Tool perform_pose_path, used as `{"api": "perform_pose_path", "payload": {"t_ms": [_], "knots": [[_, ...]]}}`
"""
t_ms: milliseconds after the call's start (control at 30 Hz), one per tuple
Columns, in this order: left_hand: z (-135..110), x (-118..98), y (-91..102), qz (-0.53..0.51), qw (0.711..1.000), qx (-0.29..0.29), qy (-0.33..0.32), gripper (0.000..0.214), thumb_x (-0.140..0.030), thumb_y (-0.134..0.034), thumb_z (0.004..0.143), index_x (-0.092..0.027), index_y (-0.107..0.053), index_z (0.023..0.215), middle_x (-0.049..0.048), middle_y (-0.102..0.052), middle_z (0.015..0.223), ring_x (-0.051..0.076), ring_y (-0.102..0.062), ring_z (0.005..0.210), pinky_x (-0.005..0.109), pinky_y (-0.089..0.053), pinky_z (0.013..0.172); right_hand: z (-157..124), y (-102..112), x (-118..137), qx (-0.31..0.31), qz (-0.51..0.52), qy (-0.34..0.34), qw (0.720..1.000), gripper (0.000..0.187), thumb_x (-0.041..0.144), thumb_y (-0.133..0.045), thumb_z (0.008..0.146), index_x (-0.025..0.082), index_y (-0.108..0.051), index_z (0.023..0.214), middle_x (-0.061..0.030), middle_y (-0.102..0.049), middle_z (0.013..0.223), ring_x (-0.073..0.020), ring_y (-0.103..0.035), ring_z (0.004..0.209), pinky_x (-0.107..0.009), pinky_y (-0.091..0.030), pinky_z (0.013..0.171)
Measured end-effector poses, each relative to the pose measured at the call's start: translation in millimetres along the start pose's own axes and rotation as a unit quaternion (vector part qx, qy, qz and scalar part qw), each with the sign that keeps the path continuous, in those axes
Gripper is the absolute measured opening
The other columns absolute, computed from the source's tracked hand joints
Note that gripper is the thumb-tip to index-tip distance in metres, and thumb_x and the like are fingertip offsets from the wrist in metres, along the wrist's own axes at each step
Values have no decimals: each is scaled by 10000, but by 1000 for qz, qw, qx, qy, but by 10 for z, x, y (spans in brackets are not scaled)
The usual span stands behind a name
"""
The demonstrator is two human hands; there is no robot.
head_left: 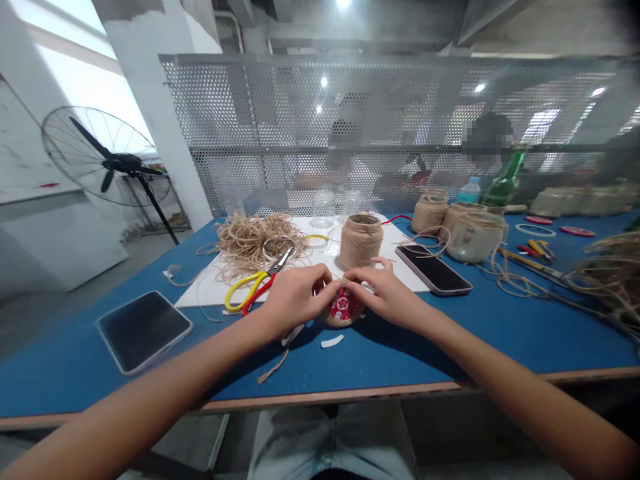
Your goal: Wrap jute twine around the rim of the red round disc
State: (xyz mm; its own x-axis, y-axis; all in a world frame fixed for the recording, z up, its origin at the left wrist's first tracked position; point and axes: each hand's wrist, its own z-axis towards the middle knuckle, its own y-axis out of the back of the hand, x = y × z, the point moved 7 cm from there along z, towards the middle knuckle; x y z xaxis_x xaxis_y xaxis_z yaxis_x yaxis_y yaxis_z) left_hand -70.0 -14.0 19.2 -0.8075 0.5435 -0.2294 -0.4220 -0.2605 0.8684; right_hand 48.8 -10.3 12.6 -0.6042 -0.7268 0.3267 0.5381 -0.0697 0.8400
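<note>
From where I stand, a single camera rides on the worker's head, facing forward and tilted down over the flat blue tabletop [375, 363], so that the worker's own pale blue trousers [360, 433] show at the bottom edge while a grey perforated metal screen [280, 133] and the grey concrete ceiling [400, 30] fill the top. It looks from close above the bare left hand [295, 297] and bare right hand [387, 293], near mid-view, and sweeps wide, from a black wire-caged fan [120, 162] leftward to a green glass bottle [505, 177] rightward.

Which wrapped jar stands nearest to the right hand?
The jar on the white paper, just beyond the right hand; the other wrapped jars stand farther right.
</note>
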Motion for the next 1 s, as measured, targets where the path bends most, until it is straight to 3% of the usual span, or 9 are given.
{"api": "perform_pose_path", "payload": {"t_ms": [200,333,533,800,1000], "knots": [[8,-14,-30,8,1000,17,2,271,-415,-407,826,-207,-536,941,-20,-604,636,126,-553,595,218,-353,567,2,-20,-4,9,20,5,1000,233,284,-349,892,196,-565,900,-31,-667,858,-158,-580,811,-452,-156,943],[16,-72,-13,19,999,15,-33,204,-336,-400,833,-194,-545,822,4,-610,749,130,-552,700,222,-372,624,11,-27,-33,5,42,2,999,256,325,-350,894,216,-577,938,-45,-670,923,-175,-581,861,-479,-121,955],[25,-25,-5,39,999,17,-32,189,-322,-414,823,-178,-533,787,9,-591,734,135,-532,691,235,-365,632,7,-34,-69,14,57,-17,998,239,300,-360,891,239,-572,985,-29,-658,1012,-179,-573,946,-482,-93,968],[24,2,-27,-45,999,19,-24,160,-308,-440,814,-171,-509,767,-17,-546,655,101,-472,577,207,-311,537,5,-37,-51,20,40,-14,999,238,295,-357,892,218,-580,926,-5,-672,927,-147,-587,851,-448,-89,983],[26,33,8,-107,994,-2,18,129,-271,-456,800,-165,-512,752,-33,-523,613,85,-452,551,196,-306,527,-4,3,-68,-13,20,-12,1000,216,294,-371,888,219,-551,980,-14,-660,969,-152,-572,904,-428,-100,973]]}}
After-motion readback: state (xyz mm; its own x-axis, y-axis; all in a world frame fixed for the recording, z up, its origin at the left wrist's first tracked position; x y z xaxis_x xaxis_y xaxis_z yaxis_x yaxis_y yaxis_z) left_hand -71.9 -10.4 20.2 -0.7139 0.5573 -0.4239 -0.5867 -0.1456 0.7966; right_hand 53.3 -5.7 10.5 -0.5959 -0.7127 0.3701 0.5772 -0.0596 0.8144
